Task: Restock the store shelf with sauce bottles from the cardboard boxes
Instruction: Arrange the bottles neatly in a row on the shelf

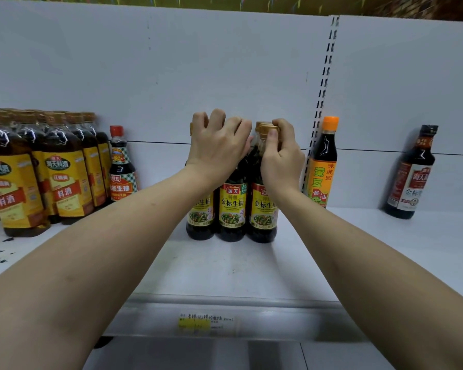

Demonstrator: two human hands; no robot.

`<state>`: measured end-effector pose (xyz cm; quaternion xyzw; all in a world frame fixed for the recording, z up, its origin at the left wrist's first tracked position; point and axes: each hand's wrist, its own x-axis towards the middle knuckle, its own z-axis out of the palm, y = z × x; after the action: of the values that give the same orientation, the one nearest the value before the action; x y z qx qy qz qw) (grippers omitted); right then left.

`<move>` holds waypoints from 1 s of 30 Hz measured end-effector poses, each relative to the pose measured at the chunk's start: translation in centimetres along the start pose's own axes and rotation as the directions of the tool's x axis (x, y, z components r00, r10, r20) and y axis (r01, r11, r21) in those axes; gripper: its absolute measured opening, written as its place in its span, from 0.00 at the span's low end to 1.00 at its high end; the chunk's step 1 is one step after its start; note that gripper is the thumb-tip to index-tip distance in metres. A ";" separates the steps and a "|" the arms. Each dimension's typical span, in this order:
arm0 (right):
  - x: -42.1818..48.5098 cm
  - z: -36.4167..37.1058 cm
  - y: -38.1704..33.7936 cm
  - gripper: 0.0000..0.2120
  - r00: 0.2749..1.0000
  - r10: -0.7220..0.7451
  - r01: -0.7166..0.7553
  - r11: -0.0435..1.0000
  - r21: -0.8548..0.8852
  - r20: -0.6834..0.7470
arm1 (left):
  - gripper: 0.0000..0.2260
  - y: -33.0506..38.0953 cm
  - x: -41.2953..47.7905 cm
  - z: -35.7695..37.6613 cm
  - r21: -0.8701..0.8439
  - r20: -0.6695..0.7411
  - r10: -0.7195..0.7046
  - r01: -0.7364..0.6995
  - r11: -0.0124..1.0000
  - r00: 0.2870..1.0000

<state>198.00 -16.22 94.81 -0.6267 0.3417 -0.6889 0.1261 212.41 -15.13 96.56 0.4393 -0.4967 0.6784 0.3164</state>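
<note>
Several dark soy sauce bottles (231, 209) with yellow and red labels stand upright in a tight group in the middle of the white shelf (225, 265). My left hand (217, 145) lies over the tops of the left and middle bottles, fingers curled round their gold caps. My right hand (281, 153) grips the neck and cap of the right front bottle (262, 209). More gold caps show behind it. The cardboard boxes are out of sight.
Large cooking wine bottles (62, 177) crowd the shelf's left end, with a small red-capped sauce bottle (122, 166) beside them. An orange-capped bottle (322, 164) stands just right of my right hand by the slotted upright. A lone dark bottle (412, 174) stands far right.
</note>
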 end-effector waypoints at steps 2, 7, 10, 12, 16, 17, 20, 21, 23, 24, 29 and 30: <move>0.0 0.2 0.0 0.11 1.000 -0.001 0.001 1.000 -0.005 -0.013 | 0.13 0.0 0.0 0.1 0.004 0.001 0.008 -0.008 1.000 1.000; -0.2 0.3 -0.1 0.11 0.998 -0.057 0.055 0.997 -0.048 -0.038 | 0.12 0.1 -0.1 0.0 0.009 -0.001 -0.015 0.015 1.000 1.000; -0.3 0.4 -0.1 0.12 0.998 -0.056 0.054 0.997 -0.061 -0.039 | 0.13 0.3 -0.2 0.1 -0.017 0.011 -0.028 0.028 0.999 1.000; -0.3 0.3 -0.1 0.12 0.998 -0.052 0.050 0.997 -0.065 -0.030 | 0.14 0.3 -0.2 -0.1 -0.027 0.039 -0.043 0.044 0.999 0.998; -0.4 -0.3 -0.7 0.14 0.999 0.015 -0.010 0.995 -0.099 0.043 | 0.17 0.1 0.0 -0.8 -0.075 0.115 -0.053 0.061 0.995 0.992; -0.4 -0.6 -0.9 0.16 0.997 0.040 -0.030 0.991 -0.132 0.071 | 0.17 0.0 0.1 -1.0 -0.094 0.151 -0.045 0.060 0.994 0.987; -0.2 -2.0 -1.7 0.23 0.984 0.096 -0.065 0.979 -0.194 0.153 | 0.18 -0.5 0.5 -1.9 -0.150 0.299 -0.008 0.056 0.987 0.954; 0.0 -2.5 -2.0 0.25 0.979 0.112 -0.077 0.977 -0.198 0.173 | 0.20 -0.6 0.6 -2.2 -0.185 0.360 -0.001 0.072 0.980 0.933; 0.7 -3.6 -2.4 0.29 0.973 0.112 -0.058 0.966 -0.252 0.204 | 0.25 -0.7 1.1 -3.3 -0.241 0.488 -0.026 0.163 0.957 0.872; 1.0 -4.1 -2.4 0.30 0.971 0.091 -0.020 0.951 -0.307 0.221 | 0.26 -0.9 1.4 -3.9 -0.241 0.540 -0.055 0.217 0.946 0.840; 0.6 -5.4 -2.8 0.32 0.935 -0.095 0.270 0.816 -0.511 0.343 | 0.28 -2.7 0.5 -6.8 -0.153 0.679 -0.205 0.409 0.900 0.705; 0.2 -5.2 -3.0 0.33 0.924 -0.136 0.320 0.787 -0.528 0.358 | 0.29 -3.3 0.0 -7.4 -0.128 0.699 -0.229 0.433 0.892 0.677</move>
<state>193.75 -12.51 97.00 -0.7693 0.4314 -0.4594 -0.1046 213.16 -7.09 96.94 0.6856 -0.5790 0.3276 0.2956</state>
